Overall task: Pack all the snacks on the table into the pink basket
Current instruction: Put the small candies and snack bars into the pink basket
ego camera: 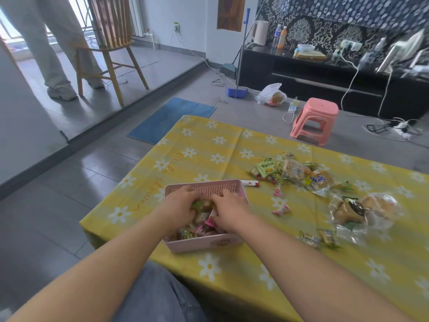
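Observation:
The pink basket [210, 187] stands near the table's left front edge, holding several small wrapped snacks. Both hands are inside it. My left hand [181, 205] curls its fingers over a bunch of wrapped snacks [202, 204], and my right hand [228, 209] presses on the same bunch from the right. To the right of the basket lies a heap of snack packets [293, 170], a clear bag of buns [362, 210], two pink candies [279, 201], a red and white stick packet [249, 183] and a few small packets [319, 238] near the front.
The table wears a yellow daisy cloth [209, 140]. A pink stool [313, 119] stands on the floor behind it, with cables and a plastic bag nearby. Someone's legs [53, 56] and a wooden chair [109, 43] are at the far left. A black cabinet [325, 77] lines the back wall.

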Action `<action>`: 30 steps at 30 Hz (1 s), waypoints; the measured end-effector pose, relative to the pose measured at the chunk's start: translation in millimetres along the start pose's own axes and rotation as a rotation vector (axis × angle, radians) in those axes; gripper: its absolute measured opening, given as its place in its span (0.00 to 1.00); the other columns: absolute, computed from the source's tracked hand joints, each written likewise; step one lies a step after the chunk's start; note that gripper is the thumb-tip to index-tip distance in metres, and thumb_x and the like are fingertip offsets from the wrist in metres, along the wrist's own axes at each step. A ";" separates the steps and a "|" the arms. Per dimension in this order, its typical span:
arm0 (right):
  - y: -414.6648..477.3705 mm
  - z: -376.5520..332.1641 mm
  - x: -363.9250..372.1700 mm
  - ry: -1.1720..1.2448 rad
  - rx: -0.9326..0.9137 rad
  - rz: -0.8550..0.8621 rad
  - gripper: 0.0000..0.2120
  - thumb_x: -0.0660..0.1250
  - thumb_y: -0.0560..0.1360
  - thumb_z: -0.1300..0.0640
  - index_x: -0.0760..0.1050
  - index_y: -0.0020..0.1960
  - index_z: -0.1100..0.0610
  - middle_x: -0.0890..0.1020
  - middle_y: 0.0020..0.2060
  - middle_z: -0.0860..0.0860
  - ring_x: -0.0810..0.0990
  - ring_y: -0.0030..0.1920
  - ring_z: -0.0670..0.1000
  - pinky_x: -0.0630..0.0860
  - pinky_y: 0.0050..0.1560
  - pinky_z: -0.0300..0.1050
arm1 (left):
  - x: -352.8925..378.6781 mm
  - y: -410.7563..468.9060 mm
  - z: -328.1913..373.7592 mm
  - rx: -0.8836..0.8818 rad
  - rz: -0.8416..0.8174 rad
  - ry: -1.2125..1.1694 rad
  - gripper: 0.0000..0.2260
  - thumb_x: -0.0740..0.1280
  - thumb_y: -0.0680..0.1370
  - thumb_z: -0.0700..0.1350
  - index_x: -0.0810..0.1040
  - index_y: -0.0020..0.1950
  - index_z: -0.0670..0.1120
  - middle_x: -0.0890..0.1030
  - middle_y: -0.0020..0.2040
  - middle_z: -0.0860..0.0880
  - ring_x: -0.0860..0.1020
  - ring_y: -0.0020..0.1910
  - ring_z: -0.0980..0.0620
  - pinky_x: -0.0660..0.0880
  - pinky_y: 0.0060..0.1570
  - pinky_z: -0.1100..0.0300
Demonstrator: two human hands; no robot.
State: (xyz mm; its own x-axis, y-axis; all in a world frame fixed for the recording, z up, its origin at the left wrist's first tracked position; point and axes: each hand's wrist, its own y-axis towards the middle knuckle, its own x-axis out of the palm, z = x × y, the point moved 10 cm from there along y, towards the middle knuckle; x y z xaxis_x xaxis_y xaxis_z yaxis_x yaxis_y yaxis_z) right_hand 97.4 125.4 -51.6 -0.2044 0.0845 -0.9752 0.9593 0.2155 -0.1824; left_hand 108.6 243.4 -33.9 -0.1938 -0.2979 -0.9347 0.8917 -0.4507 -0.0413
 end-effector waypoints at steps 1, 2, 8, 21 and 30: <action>1.0 0.6 0.9 0.004 0.012 -0.005 0.16 0.68 0.74 0.46 0.70 0.59 0.49 0.73 0.58 0.56 0.74 0.58 0.62 0.70 0.58 0.57 | -8.9 -0.8 1.9 0.002 0.064 -0.013 0.17 0.67 0.70 0.41 0.78 0.58 0.53 0.74 0.54 0.52 0.76 0.52 0.48 0.73 0.47 0.56; 2.3 0.6 1.7 0.012 0.018 -0.010 0.16 0.68 0.74 0.46 0.70 0.57 0.50 0.74 0.58 0.56 0.74 0.58 0.62 0.70 0.58 0.57 | -13.0 -2.0 6.2 0.026 0.078 -0.015 0.15 0.68 0.69 0.42 0.78 0.54 0.54 0.74 0.52 0.53 0.76 0.50 0.49 0.73 0.45 0.56; 6.0 7.7 -22.7 0.212 0.022 0.241 0.07 0.67 0.75 0.57 0.76 0.53 0.55 0.74 0.56 0.54 0.71 0.60 0.59 0.72 0.60 0.53 | 41.1 -19.5 12.9 0.033 -0.551 0.177 0.05 0.66 0.74 0.50 0.79 0.39 0.52 0.75 0.34 0.55 0.74 0.35 0.52 0.70 0.34 0.58; 3.1 12.8 -7.6 0.385 -0.016 0.017 0.19 0.62 0.77 0.53 0.74 0.68 0.52 0.73 0.66 0.52 0.72 0.67 0.55 0.66 0.70 0.51 | 18.6 4.2 0.4 -0.190 -0.029 -0.003 0.17 0.60 0.75 0.47 0.79 0.62 0.54 0.75 0.55 0.46 0.74 0.56 0.43 0.74 0.54 0.50; -1.5 26.6 -21.1 0.428 0.003 0.102 0.20 0.58 0.77 0.61 0.75 0.67 0.53 0.74 0.66 0.51 0.71 0.66 0.52 0.70 0.66 0.49 | 9.6 -3.7 -11.3 -0.379 0.075 0.069 0.20 0.57 0.78 0.55 0.74 0.66 0.47 0.74 0.63 0.42 0.71 0.62 0.40 0.71 0.58 0.46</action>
State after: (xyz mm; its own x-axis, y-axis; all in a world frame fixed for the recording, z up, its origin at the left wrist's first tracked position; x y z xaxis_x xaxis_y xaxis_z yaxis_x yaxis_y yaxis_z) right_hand 105.5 97.3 -34.1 -0.1706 0.5011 -0.8484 0.9791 0.1827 -0.0890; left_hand 108.0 251.7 -46.8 -0.1063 -0.2551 -0.9611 0.9927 -0.0833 -0.0877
